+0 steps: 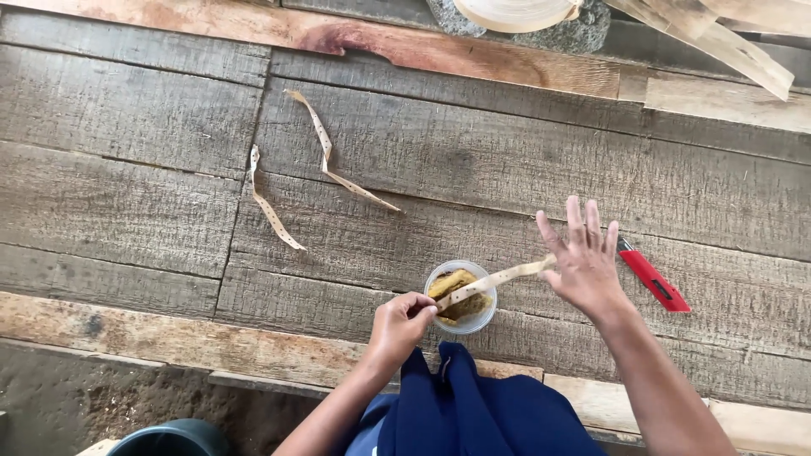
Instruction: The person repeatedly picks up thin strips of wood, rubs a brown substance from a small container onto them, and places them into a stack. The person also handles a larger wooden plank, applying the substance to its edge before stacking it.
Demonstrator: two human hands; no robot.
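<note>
My left hand (400, 325) pinches the near end of a thin tan strip (494, 279) dotted with small holes. The strip stretches over a small clear plastic cup (461, 295) holding a yellowish-brown sponge or paste. My right hand (581, 257) has its fingers spread and holds the strip's far end against the palm side, just right of the cup. The cup stands on the grey wooden plank surface (507, 160). My dark blue clothing (473, 405) shows below the cup.
Two more dotted strips lie curled on the planks, one (270, 203) at left and one (334, 156) beside it. A red utility knife (650, 277) lies right of my right hand. A roll of pale banding (515, 13) and wood slats (718, 42) sit at the top. A dark bucket (169, 439) stands bottom left.
</note>
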